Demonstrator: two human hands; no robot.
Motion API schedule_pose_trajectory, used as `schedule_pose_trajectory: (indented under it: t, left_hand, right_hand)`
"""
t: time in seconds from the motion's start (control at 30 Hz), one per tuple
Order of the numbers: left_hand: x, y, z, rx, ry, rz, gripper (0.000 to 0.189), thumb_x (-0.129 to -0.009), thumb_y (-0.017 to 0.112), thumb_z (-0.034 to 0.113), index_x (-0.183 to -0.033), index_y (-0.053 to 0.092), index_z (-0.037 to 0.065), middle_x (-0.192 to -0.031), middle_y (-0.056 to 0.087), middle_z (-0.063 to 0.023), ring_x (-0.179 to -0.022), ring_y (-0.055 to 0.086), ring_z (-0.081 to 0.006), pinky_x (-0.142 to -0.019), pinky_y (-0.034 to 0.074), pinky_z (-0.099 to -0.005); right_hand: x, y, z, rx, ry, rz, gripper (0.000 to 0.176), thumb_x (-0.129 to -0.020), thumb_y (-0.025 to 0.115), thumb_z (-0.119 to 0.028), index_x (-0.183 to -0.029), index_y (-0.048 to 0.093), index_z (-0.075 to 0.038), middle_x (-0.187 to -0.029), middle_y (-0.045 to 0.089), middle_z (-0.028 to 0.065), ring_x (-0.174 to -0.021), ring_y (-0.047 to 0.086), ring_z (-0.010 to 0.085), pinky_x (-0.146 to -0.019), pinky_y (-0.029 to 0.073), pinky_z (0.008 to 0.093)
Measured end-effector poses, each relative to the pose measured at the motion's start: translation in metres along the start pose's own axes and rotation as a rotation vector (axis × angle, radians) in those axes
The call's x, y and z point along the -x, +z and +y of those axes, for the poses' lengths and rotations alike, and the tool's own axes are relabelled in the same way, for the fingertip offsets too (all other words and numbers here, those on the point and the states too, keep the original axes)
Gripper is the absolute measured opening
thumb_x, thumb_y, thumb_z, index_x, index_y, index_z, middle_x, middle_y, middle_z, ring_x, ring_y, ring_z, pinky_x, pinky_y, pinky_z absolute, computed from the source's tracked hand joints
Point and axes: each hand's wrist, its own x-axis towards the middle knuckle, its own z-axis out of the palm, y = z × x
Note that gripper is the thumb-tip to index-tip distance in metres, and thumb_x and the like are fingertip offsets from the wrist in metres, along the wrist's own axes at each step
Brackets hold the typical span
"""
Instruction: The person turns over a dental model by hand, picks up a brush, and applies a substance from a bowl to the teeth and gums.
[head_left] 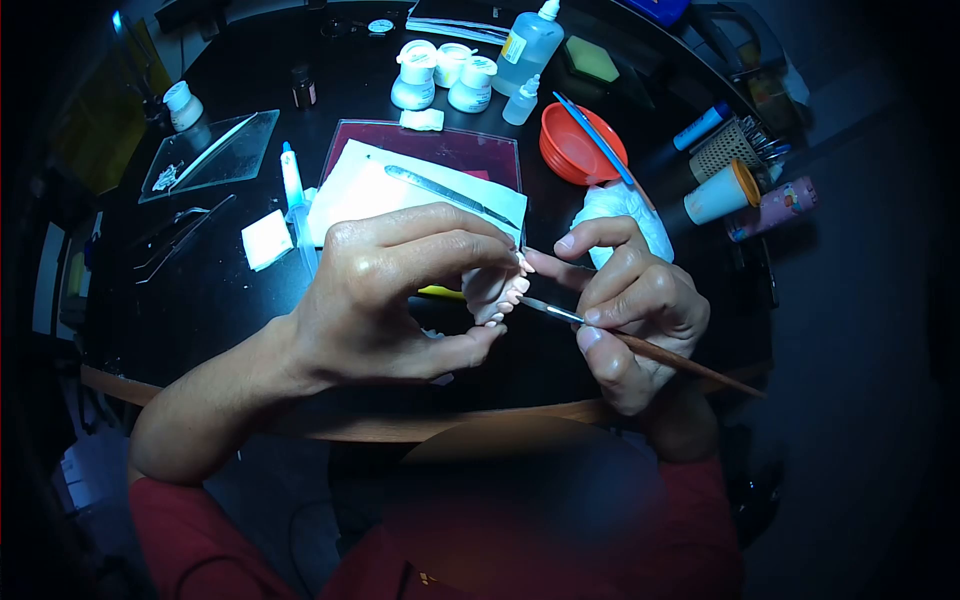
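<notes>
My left hand (400, 290) holds a pale dental model (487, 290) between thumb and fingers, with its row of teeth facing right. In my right hand (635, 315) is a thin brush (665, 357) with a brown wooden handle and a metal collar, pinched between thumb and fingers. The brush's tip points left and meets or nearly meets the teeth; the exact contact is too small to tell. One finger of my right hand reaches to the upper end of the model. Beneath my hands lies white paper (350, 195) with a metal scalpel-like tool (440, 191) on it.
An orange bowl (565, 150) with a blue stick across it stands beyond my right hand, near crumpled white tissue (630, 215). White jars (413, 90) and a clear bottle (530, 50) stand at the back. A glass plate (225, 160) and tweezers (185, 235) lie left.
</notes>
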Motion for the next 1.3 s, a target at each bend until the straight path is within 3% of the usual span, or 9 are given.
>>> schedule_pose_trajectory:
  t: [0.1, 0.23, 0.33, 0.73, 0.8, 0.83, 0.93, 1.2, 1.3]
  left_hand:
    - [-0.001, 0.002, 0.001, 0.022, 0.003, 0.031, 0.041, -0.072, 0.089, 0.008, -0.11, 0.076, -0.001, -0.105, 0.077, -0.0126, -0.093, 0.078, -0.0251, -0.079, 0.064, -0.0332]
    - [-0.002, 0.001, 0.002, 0.023, 0.002, 0.025, 0.04, -0.073, 0.089, 0.007, -0.11, 0.076, -0.001, -0.105, 0.077, -0.0124, -0.093, 0.078, -0.0241, -0.078, 0.063, -0.0326]
    - [-0.002, 0.001, 0.002, 0.024, 0.008, 0.029, 0.039, -0.073, 0.089, 0.007, -0.109, 0.076, -0.001, -0.106, 0.077, -0.0122, -0.092, 0.078, -0.0237, -0.077, 0.063, -0.0324]
    - [-0.001, 0.002, 0.002, 0.008, 0.027, 0.039, 0.042, -0.071, 0.092, 0.008, -0.11, 0.077, 0.0, -0.107, 0.078, -0.0138, -0.094, 0.079, -0.0254, -0.078, 0.064, -0.0334]
    - [0.0, 0.001, 0.001, -0.003, 0.025, 0.028, 0.048, -0.067, 0.095, 0.01, -0.111, 0.078, -0.001, -0.11, 0.079, -0.0178, -0.099, 0.079, -0.0284, -0.081, 0.064, -0.0349]
    - [-0.001, 0.001, 0.002, -0.003, 0.031, 0.037, 0.045, -0.069, 0.093, 0.009, -0.11, 0.078, -0.001, -0.109, 0.078, -0.0159, -0.096, 0.079, -0.0268, -0.08, 0.064, -0.034]
    - [-0.004, 0.002, 0.003, 0.003, 0.045, 0.054, 0.039, -0.072, 0.09, 0.005, -0.109, 0.077, 0.0, -0.106, 0.077, -0.0121, -0.091, 0.079, -0.0234, -0.076, 0.064, -0.0322]
    - [-0.003, 0.002, 0.003, 0.016, 0.053, 0.057, 0.04, -0.072, 0.09, 0.003, -0.109, 0.077, 0.0, -0.106, 0.076, -0.0122, -0.091, 0.078, -0.0231, -0.076, 0.064, -0.0321]
    - [-0.001, 0.001, 0.002, 0.024, 0.033, 0.021, 0.048, -0.069, 0.095, 0.008, -0.113, 0.078, -0.002, -0.111, 0.078, -0.0183, -0.1, 0.079, -0.0288, -0.082, 0.065, -0.0355]
  right_hand:
    - [-0.001, 0.001, 0.0, -0.032, -0.006, 0.022, 0.008, -0.091, 0.065, -0.004, -0.096, 0.058, -0.005, -0.087, 0.06, 0.0087, -0.122, 0.059, 0.0301, -0.103, 0.063, 0.0581]
    - [-0.002, 0.002, -0.003, -0.044, 0.019, 0.059, 0.009, -0.091, 0.064, -0.003, -0.098, 0.058, -0.005, -0.087, 0.06, 0.0085, -0.123, 0.058, 0.03, -0.103, 0.063, 0.058]
    - [-0.002, 0.01, 0.001, -0.074, -0.015, 0.184, 0.013, -0.081, 0.061, 0.007, -0.091, 0.064, 0.0, -0.082, 0.062, 0.0092, -0.111, 0.067, 0.0329, -0.096, 0.068, 0.0489]
    - [-0.001, 0.012, 0.002, -0.062, -0.011, 0.192, 0.012, -0.081, 0.062, 0.008, -0.09, 0.063, 0.001, -0.08, 0.06, 0.0098, -0.11, 0.067, 0.0335, -0.095, 0.068, 0.049]
    - [0.0, 0.005, 0.001, -0.046, -0.001, 0.107, 0.009, -0.09, 0.066, -0.001, -0.096, 0.06, -0.003, -0.085, 0.06, 0.009, -0.118, 0.062, 0.0316, -0.101, 0.065, 0.0541]
    - [0.0, 0.003, 0.001, -0.039, 0.003, 0.065, 0.011, -0.095, 0.068, -0.005, -0.099, 0.058, -0.005, -0.087, 0.06, 0.0086, -0.122, 0.06, 0.0306, -0.103, 0.063, 0.0567]
    - [-0.001, 0.01, 0.002, -0.123, -0.011, 0.189, 0.007, -0.082, 0.062, 0.006, -0.087, 0.062, 0.001, -0.081, 0.06, 0.0098, -0.112, 0.066, 0.0339, -0.097, 0.067, 0.0507]
    - [0.001, 0.009, 0.001, -0.157, -0.01, 0.197, 0.011, -0.085, 0.062, 0.006, -0.094, 0.062, 0.002, -0.083, 0.061, 0.0106, -0.114, 0.066, 0.0333, -0.097, 0.067, 0.0506]
    - [0.0, 0.01, 0.002, -0.118, -0.024, 0.201, 0.012, -0.084, 0.062, 0.007, -0.095, 0.062, 0.002, -0.083, 0.062, 0.0109, -0.113, 0.066, 0.033, -0.096, 0.068, 0.05]
